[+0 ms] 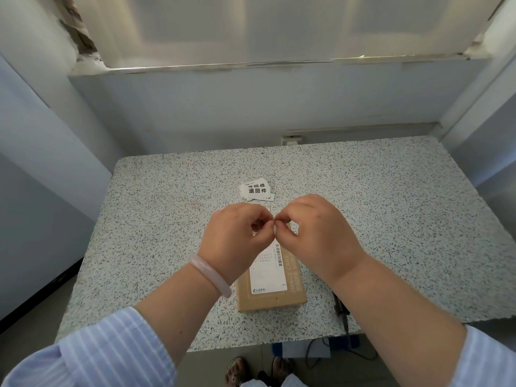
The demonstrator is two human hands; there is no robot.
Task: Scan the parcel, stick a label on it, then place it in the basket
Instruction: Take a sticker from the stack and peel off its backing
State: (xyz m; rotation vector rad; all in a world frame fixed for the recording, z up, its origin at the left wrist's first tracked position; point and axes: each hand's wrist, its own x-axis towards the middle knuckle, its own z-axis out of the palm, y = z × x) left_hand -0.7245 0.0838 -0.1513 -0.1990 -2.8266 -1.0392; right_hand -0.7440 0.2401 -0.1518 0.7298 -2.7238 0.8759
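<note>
parcel (269,277) top end hidden behind hands, shipping label (268,270) print unreadable

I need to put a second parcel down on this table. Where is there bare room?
The table is bare on its whole left side, left of the left hand, and on the wide right side beyond the right hand. The middle is crowded: label stack, both hands, parcel, and a dark cable at the near edge.

The parcel (270,277) lies on the tabletop (391,219) at lower centre of the frame, the stack of labels (256,190) behind it toward mid-frame, both hands, left (237,241) and right (315,236), meeting fingertip to fingertip above the parcel's far end, and a cable (342,308) just right of the parcel.
</note>
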